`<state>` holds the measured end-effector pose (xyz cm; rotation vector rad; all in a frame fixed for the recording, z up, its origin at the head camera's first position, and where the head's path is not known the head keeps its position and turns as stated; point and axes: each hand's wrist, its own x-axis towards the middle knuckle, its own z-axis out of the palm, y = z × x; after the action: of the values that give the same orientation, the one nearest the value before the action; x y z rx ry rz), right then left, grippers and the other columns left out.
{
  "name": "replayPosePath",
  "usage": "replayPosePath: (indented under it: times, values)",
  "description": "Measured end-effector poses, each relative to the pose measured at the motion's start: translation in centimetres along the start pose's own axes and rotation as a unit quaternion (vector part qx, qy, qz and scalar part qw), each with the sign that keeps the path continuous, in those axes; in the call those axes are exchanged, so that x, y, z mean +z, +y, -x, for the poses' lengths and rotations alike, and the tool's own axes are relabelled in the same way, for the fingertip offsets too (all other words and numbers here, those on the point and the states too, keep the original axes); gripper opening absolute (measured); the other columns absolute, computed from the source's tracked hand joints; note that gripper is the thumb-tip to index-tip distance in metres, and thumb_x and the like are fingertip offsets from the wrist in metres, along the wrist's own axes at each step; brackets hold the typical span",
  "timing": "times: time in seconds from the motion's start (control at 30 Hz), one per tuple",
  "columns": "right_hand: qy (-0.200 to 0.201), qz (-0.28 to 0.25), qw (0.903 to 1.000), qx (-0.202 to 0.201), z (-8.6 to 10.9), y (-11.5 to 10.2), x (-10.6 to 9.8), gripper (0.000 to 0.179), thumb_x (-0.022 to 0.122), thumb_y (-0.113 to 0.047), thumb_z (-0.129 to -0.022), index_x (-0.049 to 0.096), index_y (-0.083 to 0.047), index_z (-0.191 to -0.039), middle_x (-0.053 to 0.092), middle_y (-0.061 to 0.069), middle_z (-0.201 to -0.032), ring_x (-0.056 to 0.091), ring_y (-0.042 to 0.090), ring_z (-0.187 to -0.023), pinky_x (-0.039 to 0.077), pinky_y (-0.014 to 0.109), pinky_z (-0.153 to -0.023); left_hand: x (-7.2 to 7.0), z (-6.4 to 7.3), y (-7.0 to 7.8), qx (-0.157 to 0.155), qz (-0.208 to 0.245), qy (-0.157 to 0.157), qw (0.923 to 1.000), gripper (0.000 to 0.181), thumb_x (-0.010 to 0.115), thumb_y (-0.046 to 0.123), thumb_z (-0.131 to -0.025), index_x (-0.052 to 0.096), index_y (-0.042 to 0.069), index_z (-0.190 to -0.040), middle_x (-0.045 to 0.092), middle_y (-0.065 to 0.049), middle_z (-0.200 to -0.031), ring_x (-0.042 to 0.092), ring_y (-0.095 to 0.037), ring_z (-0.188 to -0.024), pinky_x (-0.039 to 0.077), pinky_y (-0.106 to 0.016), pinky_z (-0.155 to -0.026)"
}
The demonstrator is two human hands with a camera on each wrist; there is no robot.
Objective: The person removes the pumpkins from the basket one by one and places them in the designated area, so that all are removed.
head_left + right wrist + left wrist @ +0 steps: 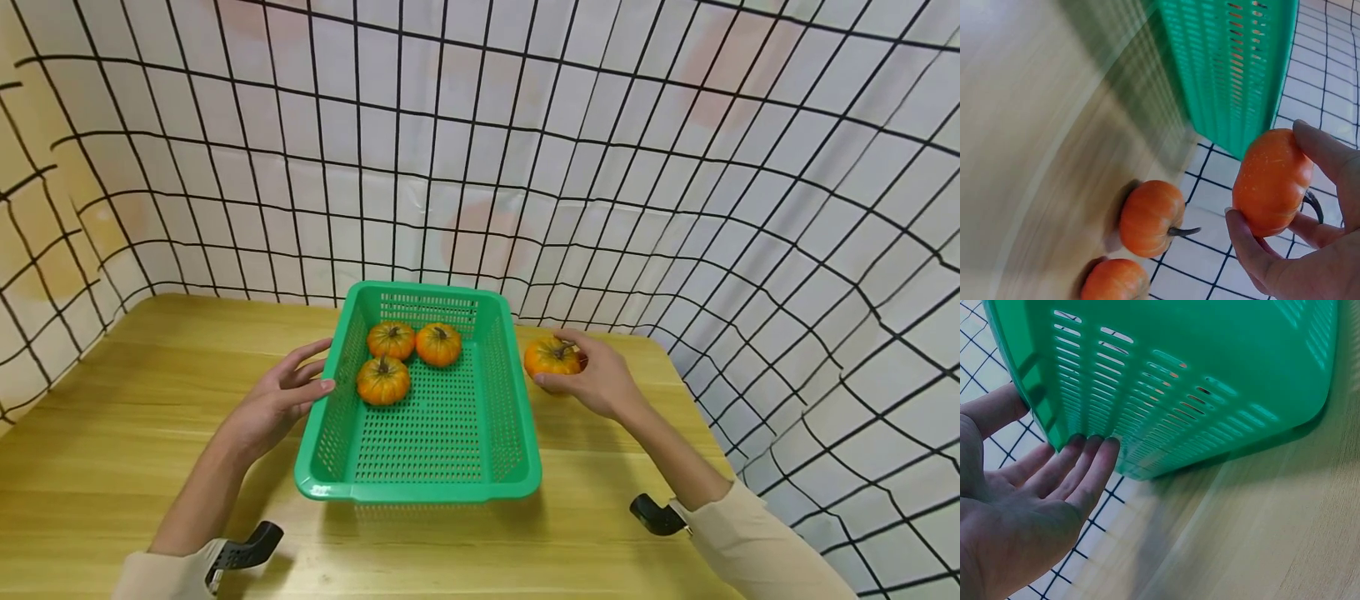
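Observation:
A green plastic basket (pixel 420 492) with slotted walls stands on the table. Three small orange pumpkins lie inside it toward the back left, one of them a pumpkin (pixel 383 381) nearer the front. My left hand (pixel 279 400) holds the basket's left side, thumb on the rim and fingertips against the outer wall. Beside the right wall, my right hand (pixel 596 375) pinches another small pumpkin (pixel 1272 181) between thumb and fingers, its stem toward the palm. Below it in the right wrist view are two more pumpkins, one pumpkin (pixel 1152 219) with its stem showing and another pumpkin (pixel 1114 281) partly cut off.
The wooden table (pixel 150 400) extends on both sides of the basket. A light cloth with a black grid (pixel 465 150) rises behind the table and along its sides. Each wrist carries a black mount, such as the left mount (pixel 255 546).

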<state>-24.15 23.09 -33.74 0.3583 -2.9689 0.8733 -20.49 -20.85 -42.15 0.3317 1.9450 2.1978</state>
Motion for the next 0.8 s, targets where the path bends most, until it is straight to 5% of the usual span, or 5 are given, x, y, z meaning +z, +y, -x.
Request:
replayPosePath:
  times: [0.4, 0.8]
  values:
    - [-0.009, 0.016, 0.9997, 0.013, 0.8, 3.1, 1.0, 0.077, 0.081, -0.042, -0.084, 0.053, -0.006, -0.146, 0.060, 0.027, -0.135, 0.060, 0.040, -0.115, 0.053, 0.054, -0.093, 0.0, 0.0, 0.0, -0.002, -0.003, -0.002, 1.0000, 0.069, 0.061, 0.012, -0.101, 0.024, 0.014, -0.160, 0.039, -0.018, -0.155, 0.061, -0.017, -0.124, 0.053, -0.027, -0.098]
    - [-0.040, 0.026, 0.9984, 0.030, 1.4, 4.2, 1.7, 0.077, 0.082, -0.037, -0.083, 0.052, -0.006, -0.147, 0.049, 0.029, -0.149, 0.049, 0.050, -0.133, 0.044, 0.064, -0.105, 0.0, 0.1, 0.0, 0.001, 0.003, -0.003, 1.0000, 0.069, 0.060, 0.011, -0.102, 0.024, 0.014, -0.160, 0.044, -0.013, -0.150, 0.062, -0.016, -0.122, 0.053, -0.027, -0.097]
